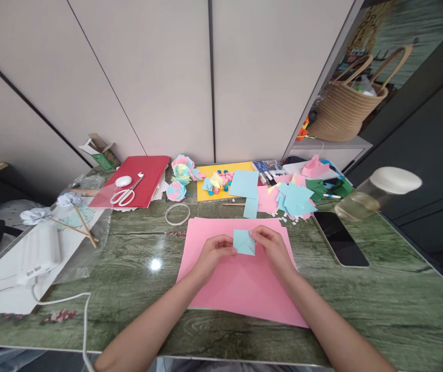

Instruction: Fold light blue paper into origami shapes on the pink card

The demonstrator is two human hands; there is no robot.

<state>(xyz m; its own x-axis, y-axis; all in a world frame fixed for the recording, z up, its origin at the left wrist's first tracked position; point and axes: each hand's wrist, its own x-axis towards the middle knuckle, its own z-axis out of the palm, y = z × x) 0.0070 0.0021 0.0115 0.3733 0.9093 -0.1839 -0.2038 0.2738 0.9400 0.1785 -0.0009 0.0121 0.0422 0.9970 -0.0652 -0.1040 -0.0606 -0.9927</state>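
Note:
My left hand [212,254] and my right hand [273,249] both pinch a small light-blue folded paper square [243,242] between fingertips, one hand at each side. They hold it just above a large pink paper sheet [240,284] that lies flat on the green marbled table [380,289]. Both hands' fingers are closed on the blue paper's edges.
Behind the pink sheet lie a tape ring [177,213], scattered blue and pink paper squares [293,199], a yellow sheet [205,192] with beads, and folded paper flowers [182,173]. Scissors [126,195] rest on a red folder [147,173]. A phone [339,238] and a glass jar [376,194] stand right.

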